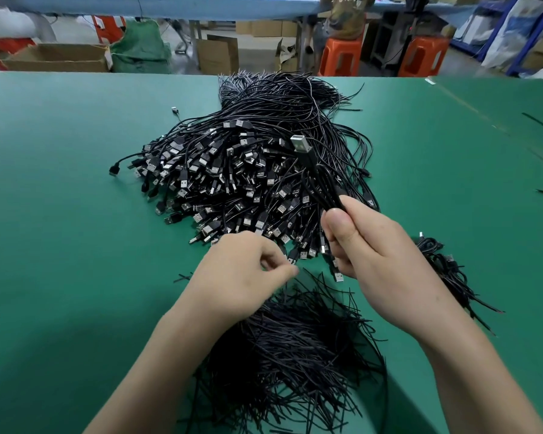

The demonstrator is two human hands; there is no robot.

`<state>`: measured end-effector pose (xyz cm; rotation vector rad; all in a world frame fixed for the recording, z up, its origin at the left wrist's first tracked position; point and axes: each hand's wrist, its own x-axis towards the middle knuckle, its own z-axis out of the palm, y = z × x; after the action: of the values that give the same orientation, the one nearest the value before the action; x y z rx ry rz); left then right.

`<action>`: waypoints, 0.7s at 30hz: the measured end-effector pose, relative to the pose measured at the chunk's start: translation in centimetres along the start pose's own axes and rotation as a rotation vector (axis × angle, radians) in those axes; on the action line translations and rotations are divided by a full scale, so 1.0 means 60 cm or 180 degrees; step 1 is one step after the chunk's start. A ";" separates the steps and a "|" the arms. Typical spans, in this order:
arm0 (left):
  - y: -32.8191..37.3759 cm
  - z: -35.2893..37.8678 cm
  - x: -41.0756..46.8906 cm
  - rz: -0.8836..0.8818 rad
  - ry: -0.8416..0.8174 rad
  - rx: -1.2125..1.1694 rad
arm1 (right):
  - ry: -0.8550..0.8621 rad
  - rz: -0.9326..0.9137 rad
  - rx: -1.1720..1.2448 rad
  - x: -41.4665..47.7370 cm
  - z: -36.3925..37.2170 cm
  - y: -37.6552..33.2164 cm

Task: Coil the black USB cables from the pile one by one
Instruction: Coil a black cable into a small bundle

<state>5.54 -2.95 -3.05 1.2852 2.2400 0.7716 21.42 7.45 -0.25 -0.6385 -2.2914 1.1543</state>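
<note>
Now, right hand (367,242) gripping coiled cable (322,183), left hand (245,270) pinching thin tie (286,288) above tie heap (295,349)

Hidden by the hands, cut by the frame edges

The lower part of the folded black USB cable (323,183) is hidden inside the fingers of the right hand (367,245). Whether the left hand (245,270) pinches a thin strand between thumb and forefinger is too small to tell. Both forearms cover part of the heap of thin black wire ties (295,349), which the bottom edge also cuts. The person in a printed shirt (345,17) behind the green table (60,214) is blurred and cut by the top edge.
</note>
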 end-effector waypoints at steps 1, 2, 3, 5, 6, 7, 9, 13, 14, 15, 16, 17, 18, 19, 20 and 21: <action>0.000 -0.003 0.000 -0.0006 0.0083 -0.0268 | -0.0015 0.0013 0.0013 0.000 0.001 0.000; 0.000 -0.008 -0.001 0.0009 0.0173 -0.0474 | -0.0036 0.0020 0.0025 0.001 0.002 0.000; 0.000 -0.014 -0.002 0.0040 0.0244 -0.0642 | -0.0061 0.0021 0.0030 0.001 0.004 0.000; 0.003 -0.025 -0.005 0.0083 0.0181 -0.1112 | -0.0127 0.0012 0.0008 0.001 0.007 -0.003; 0.006 -0.029 -0.007 0.0093 0.0080 -0.1414 | -0.0168 0.0006 -0.0006 0.000 0.010 -0.004; 0.009 -0.032 -0.009 0.0109 0.0016 -0.1673 | -0.0209 -0.0002 -0.0017 -0.001 0.012 -0.006; 0.014 -0.037 -0.013 0.0150 0.0030 -0.1996 | -0.0261 -0.0011 -0.0086 -0.002 0.018 -0.009; 0.017 -0.045 -0.018 0.0317 0.0043 -0.2223 | -0.0253 0.0000 -0.0221 -0.002 0.023 -0.011; 0.018 -0.046 -0.019 0.0386 0.0017 -0.2242 | -0.0247 -0.0002 -0.0209 -0.002 0.023 -0.010; 0.019 -0.047 -0.020 0.0456 -0.0006 -0.2258 | -0.0244 -0.0002 -0.0177 -0.002 0.023 -0.010; 0.020 -0.047 -0.020 0.0519 -0.0030 -0.2289 | -0.0247 0.0005 -0.0123 -0.001 0.022 -0.009; 0.021 -0.048 -0.020 0.0569 -0.0048 -0.2336 | -0.0259 0.0021 -0.0054 -0.001 0.021 -0.009; 0.022 -0.047 -0.019 0.0617 -0.0070 -0.2377 | -0.0279 0.0038 0.0026 -0.001 0.021 -0.008; 0.021 -0.048 -0.018 0.0672 -0.0106 -0.2389 | -0.0306 0.0057 0.0117 -0.001 0.019 -0.008; 0.020 -0.048 -0.018 0.0730 -0.0166 -0.2397 | -0.0338 0.0083 0.0226 -0.001 0.018 -0.008; 0.019 -0.049 -0.018 0.0784 -0.0245 -0.2446 | -0.0371 0.0120 0.0360 -0.001 0.015 -0.008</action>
<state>4.96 -4.14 -0.01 1.1580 1.4763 1.4561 20.79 6.60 -0.32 -0.5879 -2.2986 1.3610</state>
